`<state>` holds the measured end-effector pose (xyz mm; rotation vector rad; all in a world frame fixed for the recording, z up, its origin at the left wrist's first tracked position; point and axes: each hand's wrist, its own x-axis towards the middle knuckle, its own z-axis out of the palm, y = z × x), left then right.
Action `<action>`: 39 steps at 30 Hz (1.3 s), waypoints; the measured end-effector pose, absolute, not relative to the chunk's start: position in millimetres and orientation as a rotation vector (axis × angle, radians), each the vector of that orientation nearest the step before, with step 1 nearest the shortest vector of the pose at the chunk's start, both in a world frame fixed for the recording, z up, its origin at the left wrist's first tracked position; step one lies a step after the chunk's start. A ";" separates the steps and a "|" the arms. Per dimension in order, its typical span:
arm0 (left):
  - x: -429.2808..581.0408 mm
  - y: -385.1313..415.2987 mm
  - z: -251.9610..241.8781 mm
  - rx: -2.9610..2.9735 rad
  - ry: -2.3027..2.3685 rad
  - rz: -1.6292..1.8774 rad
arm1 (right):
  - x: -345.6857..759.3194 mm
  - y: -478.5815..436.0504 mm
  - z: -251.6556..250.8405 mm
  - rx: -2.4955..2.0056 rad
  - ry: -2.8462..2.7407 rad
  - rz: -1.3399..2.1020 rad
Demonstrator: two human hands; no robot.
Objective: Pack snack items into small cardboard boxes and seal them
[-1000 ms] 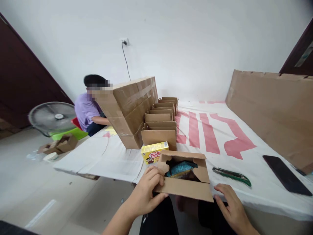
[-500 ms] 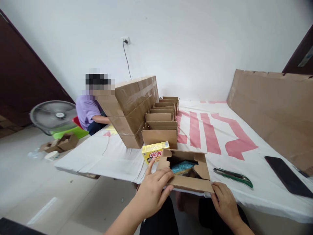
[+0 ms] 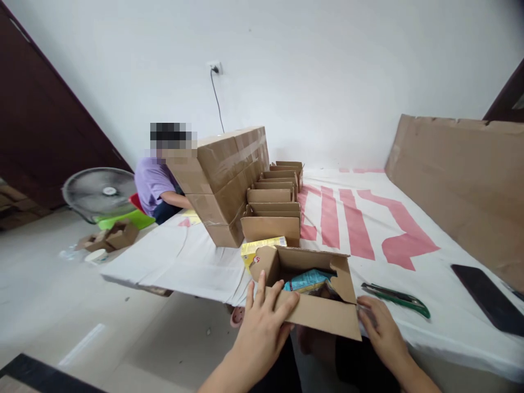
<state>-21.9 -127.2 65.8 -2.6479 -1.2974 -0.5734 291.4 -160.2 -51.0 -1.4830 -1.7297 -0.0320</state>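
Note:
An open cardboard box [image 3: 323,319] stands at the table's near edge, its wide front flap folded outward toward me. Inside it lies a blue packet [image 3: 308,280], and something darker beside that is hard to make out. My left hand [image 3: 264,322] grips the box's front left corner, fingers spread over the cardboard and thumb below the flap. At the right end of the flap is my right hand [image 3: 380,327], loosely curved with thumb and fingers apart, by the box's side. Behind the box's left side, a yellow printed carton [image 3: 262,246] is partly hidden.
A green utility knife [image 3: 397,300] and a black phone [image 3: 487,297] lie to the right. Several open cardboard boxes [image 3: 270,226] line up beside stacked sealed cartons [image 3: 223,185]. A person in a purple shirt [image 3: 153,183] sits beyond, near a fan [image 3: 102,191]. A large cardboard sheet [image 3: 458,180] stands at right.
The side flaps have swung outward and the front flap has tipped down, so the box stands wider open. My left fingers have spread, and my right hand has eased off the flap's corner.

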 end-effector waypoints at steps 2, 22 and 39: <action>-21.7 -129.6 64.2 -2.667 -1.320 -0.557 | 287.3 -156.1 -21.8 -1.454 -1.677 -0.025; -21.3 -132.5 64.8 -2.748 -1.339 -0.524 | 275.2 -155.5 46.4 -1.357 -1.737 -0.474; -22.0 -132.8 57.2 -2.749 -1.324 -0.499 | 259.6 -132.5 96.9 -1.367 -2.229 -0.321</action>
